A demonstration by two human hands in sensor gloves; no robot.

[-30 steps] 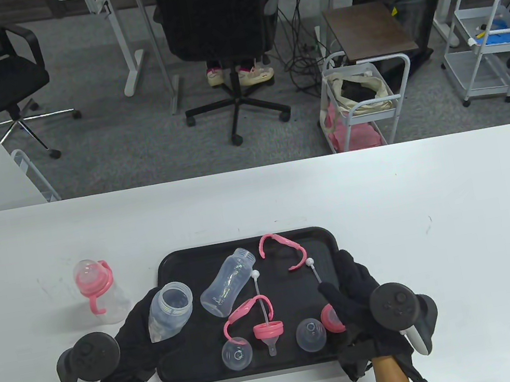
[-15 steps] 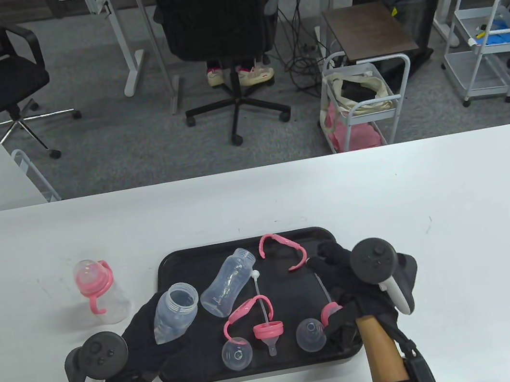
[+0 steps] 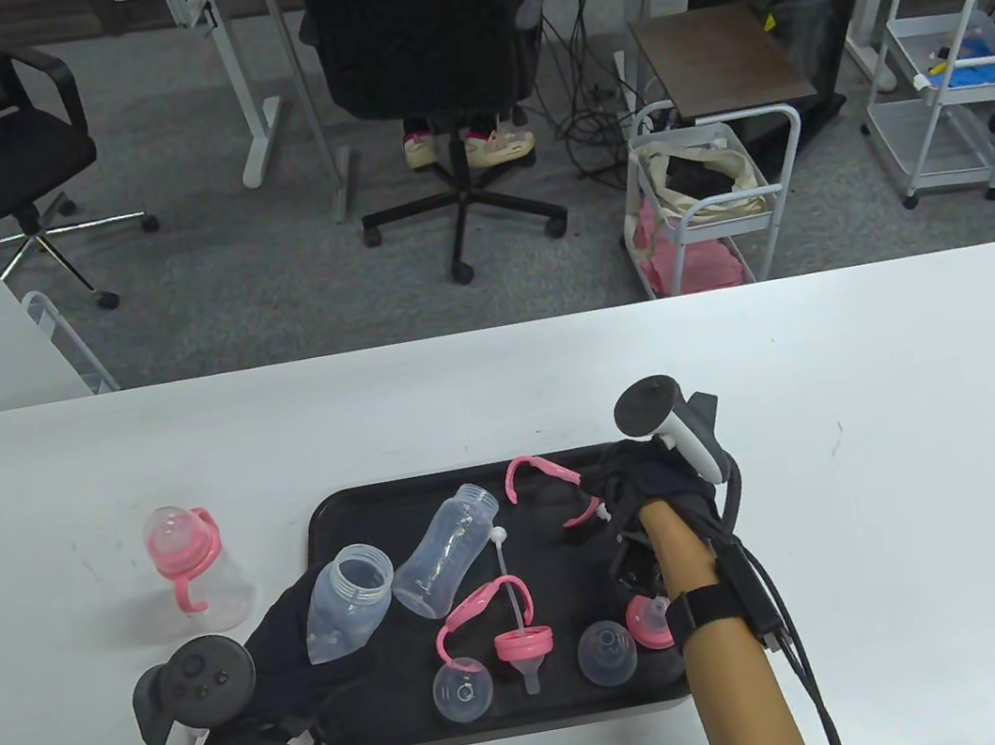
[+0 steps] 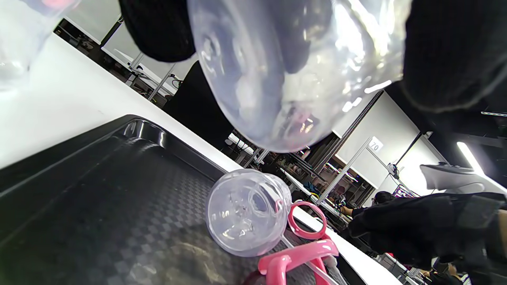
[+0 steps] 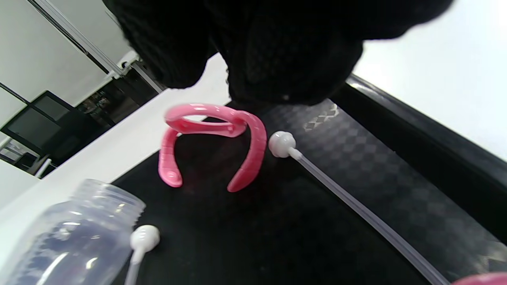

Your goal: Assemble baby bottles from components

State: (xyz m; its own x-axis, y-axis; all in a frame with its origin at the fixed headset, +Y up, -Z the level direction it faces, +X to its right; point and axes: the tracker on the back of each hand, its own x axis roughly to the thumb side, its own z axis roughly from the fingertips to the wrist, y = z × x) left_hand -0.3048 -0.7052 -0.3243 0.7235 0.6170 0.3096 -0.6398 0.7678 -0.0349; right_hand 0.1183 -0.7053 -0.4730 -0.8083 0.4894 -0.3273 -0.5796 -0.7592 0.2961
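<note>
Desk [image 3: 896, 420] first, from the table view: we see a black tray [image 3: 331, 515] on it, and left of the tray an assembled bottle [image 3: 193, 576] with a pink collar stands upright. Our left hand [image 3: 288, 655] holds a clear bottle body [image 3: 346, 603] tilted over the tray's left end, fingers curled round its base. A second bottle body [image 3: 442, 553] lies in the tray, with a pink handle ring [image 3: 550, 487] at the far side, where our right hand [image 3: 649, 480] reaches down. Two clear caps [image 3: 463, 691], a pink nipple collar [image 3: 524, 646] and a straw lie nearer us. In the left wrist view the held bottle body [image 4: 293, 71] fills the top, black fingers [image 4: 158, 27] round it, above the tray [image 4: 79, 206] and the lying bottle [image 4: 245, 213]. In the right wrist view the fingers [image 5: 285, 51] sit just over the handle ring [image 5: 214, 138], beside a straw's white tip [image 5: 282, 143]; we cannot tell whether they grip it.
</note>
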